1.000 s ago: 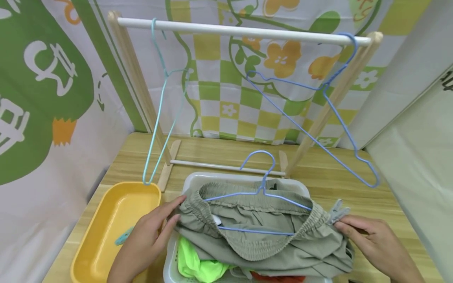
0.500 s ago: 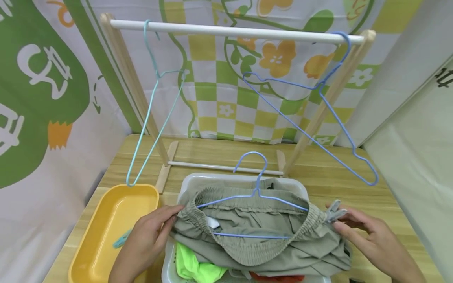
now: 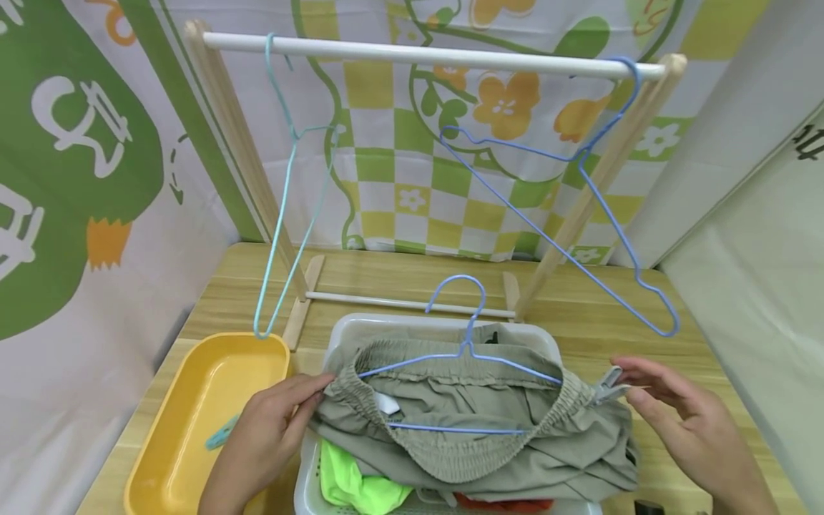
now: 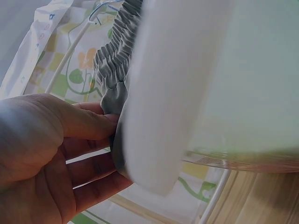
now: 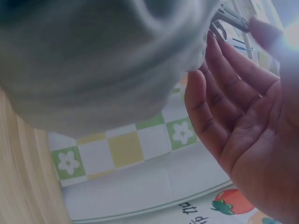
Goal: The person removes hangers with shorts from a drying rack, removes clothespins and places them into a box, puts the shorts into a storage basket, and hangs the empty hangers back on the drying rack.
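Grey-green elastic-waisted pants [image 3: 547,465] lie over a white basket [image 3: 380,321], their waistband spread around a blue hanger [image 3: 467,343] whose hook points up. My left hand [image 3: 264,429] pinches the waistband's left end; the left wrist view shows the thumb on the cloth [image 4: 114,100] and fingers behind it. A grey clothespin [image 3: 604,392] is clipped at the waistband's right end. Around its handles, my right hand [image 3: 692,422] has its thumb and fingers spread apart. In the right wrist view the thumb tip is close to the clothespin [image 5: 231,19]; whether it touches is unclear.
A drying rack's white bar [image 3: 418,51] carries a mint hanger [image 3: 278,222] and another blue hanger [image 3: 515,207]. At left, a yellow tray [image 3: 161,422] holds a teal clothespin [image 3: 222,433]. Neon green cloth [image 3: 360,486] and red cloth [image 3: 505,505] lie in the basket.
My right fingers and thumb have spread away from the clothespin, which stays on the waistband. My left hand keeps its pinch. The mint hanger swings slightly.
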The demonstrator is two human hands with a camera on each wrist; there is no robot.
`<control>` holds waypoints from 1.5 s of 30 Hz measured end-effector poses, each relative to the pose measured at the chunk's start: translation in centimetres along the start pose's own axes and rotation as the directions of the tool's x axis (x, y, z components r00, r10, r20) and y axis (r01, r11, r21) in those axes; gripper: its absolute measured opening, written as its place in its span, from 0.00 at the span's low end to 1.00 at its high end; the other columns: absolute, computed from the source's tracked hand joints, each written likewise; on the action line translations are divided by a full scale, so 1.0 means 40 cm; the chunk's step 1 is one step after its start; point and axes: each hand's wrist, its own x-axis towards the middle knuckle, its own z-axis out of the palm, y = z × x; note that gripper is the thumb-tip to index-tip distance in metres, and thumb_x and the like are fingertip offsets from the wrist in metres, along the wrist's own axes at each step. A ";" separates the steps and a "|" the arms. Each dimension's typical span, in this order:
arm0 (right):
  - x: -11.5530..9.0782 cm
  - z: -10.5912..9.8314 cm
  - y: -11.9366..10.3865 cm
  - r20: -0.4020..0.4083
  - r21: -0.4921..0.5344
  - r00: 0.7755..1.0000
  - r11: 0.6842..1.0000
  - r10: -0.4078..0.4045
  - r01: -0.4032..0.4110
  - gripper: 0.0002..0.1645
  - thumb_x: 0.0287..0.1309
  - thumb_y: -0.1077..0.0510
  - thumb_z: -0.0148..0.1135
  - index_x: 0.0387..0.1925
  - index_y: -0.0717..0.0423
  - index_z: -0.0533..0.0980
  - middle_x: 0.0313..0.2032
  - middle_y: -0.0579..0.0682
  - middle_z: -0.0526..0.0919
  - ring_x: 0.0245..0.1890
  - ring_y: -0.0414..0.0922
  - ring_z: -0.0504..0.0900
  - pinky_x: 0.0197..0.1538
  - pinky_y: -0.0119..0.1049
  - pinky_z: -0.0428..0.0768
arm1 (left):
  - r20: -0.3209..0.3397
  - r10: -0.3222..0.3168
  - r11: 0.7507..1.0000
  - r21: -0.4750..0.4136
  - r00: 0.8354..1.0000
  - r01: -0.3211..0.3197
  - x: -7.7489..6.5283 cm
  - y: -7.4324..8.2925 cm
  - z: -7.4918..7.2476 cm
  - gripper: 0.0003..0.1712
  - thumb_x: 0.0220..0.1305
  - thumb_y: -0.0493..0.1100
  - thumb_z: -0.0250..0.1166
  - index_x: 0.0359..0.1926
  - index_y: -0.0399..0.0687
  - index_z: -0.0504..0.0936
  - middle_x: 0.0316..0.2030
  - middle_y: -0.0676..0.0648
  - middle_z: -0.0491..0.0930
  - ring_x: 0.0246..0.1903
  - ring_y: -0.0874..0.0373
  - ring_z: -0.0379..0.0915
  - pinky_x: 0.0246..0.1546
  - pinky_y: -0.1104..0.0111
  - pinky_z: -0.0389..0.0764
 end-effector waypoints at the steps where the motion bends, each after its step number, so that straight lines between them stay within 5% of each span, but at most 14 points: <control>1: -0.001 0.001 0.002 -0.009 0.008 1.000 1.000 -0.013 0.013 0.25 0.57 0.86 0.55 0.57 0.77 0.75 0.45 0.53 0.86 0.47 0.39 0.83 0.53 0.21 0.77 | 0.000 0.000 1.000 -0.005 1.000 0.000 0.000 0.000 0.000 0.24 0.59 0.22 0.70 0.54 0.43 0.87 0.43 0.55 0.86 0.38 0.66 0.79 0.39 0.79 0.78; 8: -0.008 -0.004 -0.010 0.056 -0.052 0.993 0.993 0.105 -0.102 0.29 0.58 0.83 0.59 0.61 0.69 0.76 0.49 0.49 0.86 0.47 0.37 0.83 0.51 0.21 0.77 | -0.011 0.004 1.000 -0.003 1.000 -0.004 -0.004 0.001 0.001 0.25 0.58 0.22 0.70 0.54 0.44 0.87 0.42 0.56 0.86 0.39 0.65 0.81 0.42 0.79 0.78; 13: -0.030 -0.007 -0.014 0.208 -0.125 0.951 0.970 0.230 -0.208 0.23 0.66 0.74 0.63 0.56 0.49 0.81 0.48 0.42 0.86 0.44 0.36 0.83 0.45 0.22 0.78 | -0.010 0.008 1.000 -0.012 1.000 -0.008 -0.005 0.002 -0.003 0.24 0.58 0.22 0.70 0.55 0.44 0.87 0.42 0.56 0.86 0.39 0.65 0.81 0.41 0.77 0.79; 16: -0.040 -0.006 -0.007 0.258 -0.111 0.946 0.978 0.198 -0.175 0.21 0.66 0.74 0.62 0.46 0.45 0.83 0.40 0.40 0.85 0.40 0.36 0.82 0.41 0.24 0.77 | 0.010 0.001 1.000 0.006 1.000 -0.001 -0.003 0.005 -0.008 0.23 0.60 0.24 0.70 0.55 0.44 0.87 0.43 0.57 0.85 0.37 0.66 0.79 0.39 0.75 0.80; 20: -0.038 -0.006 0.005 0.243 -0.065 0.967 0.996 0.075 -0.061 0.27 0.58 0.81 0.63 0.43 0.46 0.83 0.36 0.41 0.84 0.35 0.36 0.80 0.39 0.25 0.76 | 0.033 0.006 0.996 0.094 0.999 -0.009 0.014 0.029 -0.018 0.25 0.64 0.31 0.70 0.61 0.48 0.83 0.50 0.56 0.83 0.40 0.65 0.77 0.39 0.68 0.82; 24: -0.032 -0.006 0.008 0.218 -0.081 0.976 0.997 0.023 -0.005 0.31 0.52 0.84 0.65 0.42 0.45 0.84 0.35 0.39 0.85 0.33 0.34 0.80 0.38 0.24 0.76 | 0.056 0.128 0.983 0.124 0.990 -0.134 0.064 0.087 -0.027 0.20 0.76 0.44 0.62 0.65 0.49 0.80 0.57 0.51 0.79 0.50 0.57 0.78 0.43 0.60 0.84; 28: -0.036 -0.007 0.006 0.198 -0.082 0.980 0.997 0.019 -0.003 0.30 0.51 0.84 0.66 0.40 0.47 0.84 0.34 0.40 0.85 0.32 0.34 0.80 0.36 0.24 0.76 | 0.131 0.314 0.944 0.061 0.940 -0.324 0.126 0.154 -0.029 0.20 0.82 0.49 0.52 0.63 0.47 0.81 0.58 0.50 0.79 0.54 0.55 0.78 0.50 0.59 0.83; 34: -0.032 -0.005 -0.005 0.161 -0.140 0.985 0.989 0.064 -0.042 0.24 0.53 0.79 0.69 0.42 0.48 0.87 0.39 0.40 0.88 0.40 0.32 0.84 0.43 0.18 0.77 | 0.312 0.487 0.869 -0.082 0.816 -0.487 0.211 0.239 -0.008 0.18 0.76 0.44 0.61 0.62 0.46 0.81 0.57 0.50 0.82 0.58 0.58 0.77 0.61 0.64 0.76; 38: -0.028 -0.006 -0.017 0.132 -0.160 0.987 0.984 0.093 -0.071 0.25 0.50 0.80 0.71 0.43 0.50 0.89 0.42 0.40 0.89 0.45 0.29 0.84 0.47 0.18 0.77 | 0.380 0.556 0.824 -0.141 0.739 -0.548 0.278 0.290 0.036 0.20 0.76 0.44 0.61 0.65 0.45 0.79 0.58 0.49 0.81 0.59 0.60 0.75 0.62 0.68 0.73; 45: -0.032 0.003 -0.014 0.161 -0.085 0.986 0.996 0.044 -0.030 0.28 0.49 0.84 0.67 0.47 0.57 0.87 0.44 0.44 0.89 0.47 0.33 0.85 0.46 0.21 0.79 | 0.520 0.541 0.803 -0.085 0.661 -0.591 0.384 0.386 0.159 0.28 0.80 0.51 0.54 0.74 0.44 0.69 0.66 0.49 0.73 0.64 0.62 0.67 0.66 0.77 0.62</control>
